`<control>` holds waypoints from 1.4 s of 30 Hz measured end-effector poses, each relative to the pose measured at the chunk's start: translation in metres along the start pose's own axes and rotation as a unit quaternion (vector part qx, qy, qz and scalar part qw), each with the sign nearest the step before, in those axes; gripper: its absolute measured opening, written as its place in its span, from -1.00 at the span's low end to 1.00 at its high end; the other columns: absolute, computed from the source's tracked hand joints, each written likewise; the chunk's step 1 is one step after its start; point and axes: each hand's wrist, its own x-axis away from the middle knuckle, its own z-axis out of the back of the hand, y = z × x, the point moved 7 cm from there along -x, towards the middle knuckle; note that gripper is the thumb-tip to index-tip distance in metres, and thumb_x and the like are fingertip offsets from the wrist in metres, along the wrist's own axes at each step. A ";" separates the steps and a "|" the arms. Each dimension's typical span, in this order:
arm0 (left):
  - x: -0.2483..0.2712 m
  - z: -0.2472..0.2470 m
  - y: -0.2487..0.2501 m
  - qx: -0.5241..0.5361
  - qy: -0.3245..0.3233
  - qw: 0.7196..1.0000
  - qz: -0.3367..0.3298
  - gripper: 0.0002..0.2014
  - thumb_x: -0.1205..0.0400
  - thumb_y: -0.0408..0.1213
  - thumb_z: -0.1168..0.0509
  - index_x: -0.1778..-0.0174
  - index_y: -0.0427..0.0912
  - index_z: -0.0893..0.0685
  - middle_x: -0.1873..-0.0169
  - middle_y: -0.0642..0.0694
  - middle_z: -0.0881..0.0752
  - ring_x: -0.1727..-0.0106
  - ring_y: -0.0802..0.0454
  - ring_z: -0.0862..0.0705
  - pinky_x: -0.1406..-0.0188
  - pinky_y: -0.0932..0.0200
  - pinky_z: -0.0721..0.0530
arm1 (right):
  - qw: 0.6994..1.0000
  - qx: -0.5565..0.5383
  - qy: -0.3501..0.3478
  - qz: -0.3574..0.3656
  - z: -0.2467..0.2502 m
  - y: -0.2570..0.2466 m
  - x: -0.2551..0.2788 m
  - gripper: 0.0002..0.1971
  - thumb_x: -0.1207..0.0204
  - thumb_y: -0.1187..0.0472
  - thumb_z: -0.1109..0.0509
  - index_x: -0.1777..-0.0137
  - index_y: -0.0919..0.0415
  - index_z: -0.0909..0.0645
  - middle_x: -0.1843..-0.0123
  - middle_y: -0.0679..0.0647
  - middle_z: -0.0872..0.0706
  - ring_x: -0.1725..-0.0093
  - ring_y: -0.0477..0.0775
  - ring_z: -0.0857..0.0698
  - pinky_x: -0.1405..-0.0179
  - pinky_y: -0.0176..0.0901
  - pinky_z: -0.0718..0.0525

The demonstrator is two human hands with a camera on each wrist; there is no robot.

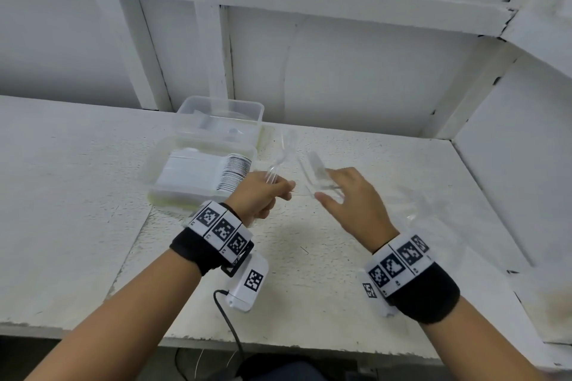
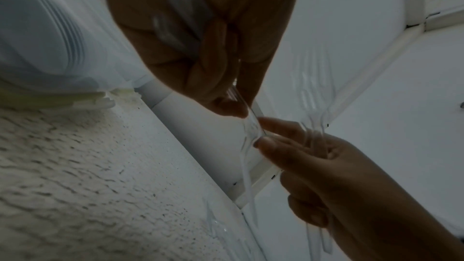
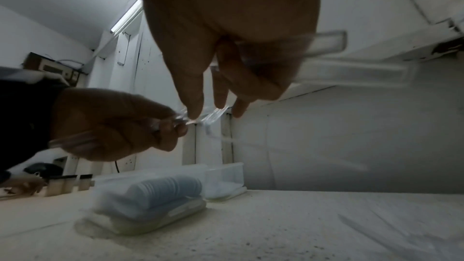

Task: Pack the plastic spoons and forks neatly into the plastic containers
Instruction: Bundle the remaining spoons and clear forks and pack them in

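With both the left hand (image 1: 263, 195) and right hand (image 1: 346, 195) pinching clear forks (image 1: 280, 158), they'd best line up handles before dropping them in the far container (image 1: 221, 116).

Even, bright head view; dim, motion-blurred wrist views with edge distortion.

clear forks (image 1: 280, 161): held aloft | near container (image 1: 198, 178): stacked cutlery

two plastic containers (image 1: 220, 114); two hands (image 1: 261, 195); forks uncountable, blurred
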 end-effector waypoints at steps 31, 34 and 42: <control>0.009 -0.022 0.000 -0.070 0.056 0.987 -0.132 -0.80 -0.72 -0.08 -0.12 0.04 -0.05 -0.62 0.39 0.05 -0.55 0.48 0.16 -0.42 0.56 0.34 -0.36 | 0.876 -0.395 0.160 -0.226 -0.014 0.014 -0.006 -0.80 -0.63 0.12 -0.27 0.22 0.10 -0.57 0.22 0.01 -0.68 0.51 -0.05 -0.53 0.60 -0.32 -0.51; 0.009 -0.020 0.002 -0.080 0.069 0.983 -0.151 -0.80 -0.71 -0.11 -0.14 0.01 -0.08 -0.63 0.40 0.03 -0.55 0.52 0.22 -0.42 0.58 0.44 -0.35 | 0.890 -0.378 0.138 -0.214 -0.013 0.009 -0.005 -0.70 -0.63 0.00 -0.24 0.15 0.20 -0.63 0.34 -0.03 -0.63 0.54 -0.05 -0.50 0.57 -0.29 -0.50; 0.010 -0.020 0.006 -0.153 0.084 0.968 -0.180 -0.71 -0.63 -0.02 -0.25 0.23 -0.18 -0.61 0.47 0.01 -0.52 0.52 0.20 -0.42 0.50 0.34 -0.37 | 0.910 -0.351 0.100 -0.194 -0.022 0.008 -0.011 -0.78 -0.50 0.11 -0.42 0.12 0.30 -0.62 0.35 -0.02 -0.62 0.39 -0.08 -0.53 0.40 -0.16 -0.50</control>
